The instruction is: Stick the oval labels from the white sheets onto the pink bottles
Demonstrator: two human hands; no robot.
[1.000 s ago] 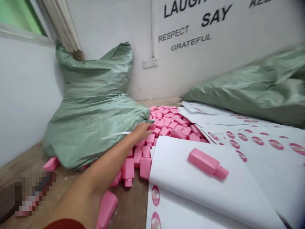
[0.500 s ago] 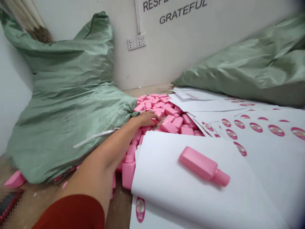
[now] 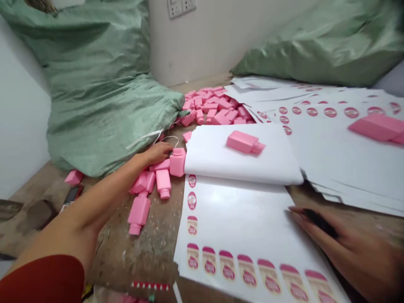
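Observation:
My left hand (image 3: 158,152) reaches out over a cluster of pink plastic bottles (image 3: 164,173) lying on the wooden table, fingers curled down onto the bottles beside a green sack (image 3: 104,109); whether it grips one is unclear. My right hand (image 3: 344,248) lies flat at the lower right, fingers stretched out on the edge of a white sticker sheet (image 3: 240,223). A single pink bottle (image 3: 244,142) rests on the folded-back sheet. A larger heap of pink bottles (image 3: 214,109) lies further back.
Several more sticker sheets (image 3: 331,139) spread to the right, with another pink bottle (image 3: 377,127) on them. A second green sack (image 3: 318,42) leans on the wall at the back right. A loose pink bottle (image 3: 74,176) lies by the left sack. A dark tool (image 3: 22,212) sits at the left edge.
My left hand pulled back from the far heap to the nearer bottles. My right hand came into view on the sheet. The view dropped downward and closer.

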